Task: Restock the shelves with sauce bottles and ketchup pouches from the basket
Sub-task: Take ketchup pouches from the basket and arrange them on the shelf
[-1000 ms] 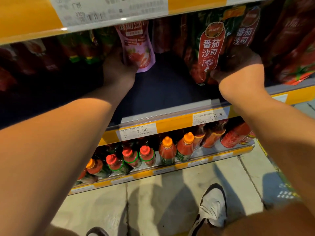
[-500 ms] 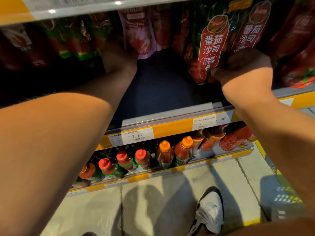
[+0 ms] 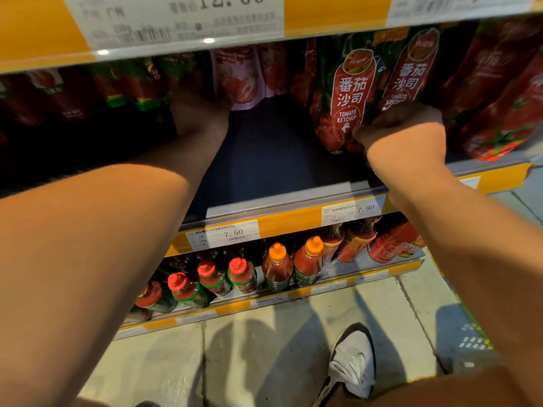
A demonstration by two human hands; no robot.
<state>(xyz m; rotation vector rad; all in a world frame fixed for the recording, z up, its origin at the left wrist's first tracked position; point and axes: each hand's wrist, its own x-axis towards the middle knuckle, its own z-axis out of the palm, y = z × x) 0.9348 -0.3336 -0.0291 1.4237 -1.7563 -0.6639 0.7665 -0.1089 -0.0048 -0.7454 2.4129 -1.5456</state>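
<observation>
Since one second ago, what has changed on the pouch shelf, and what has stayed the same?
Little changed. The left hand reached slightly deeper beside the pink pouch, its fingers hidden in shadow. The right hand keeps its grip on the bottom of the tomato ketchup pouch. The bottles below did not move.

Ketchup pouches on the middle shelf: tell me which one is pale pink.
The pink pouch at the back, just right of the left hand; its pale pink pack with a tomato picture stands out from the red and green ones.
</observation>
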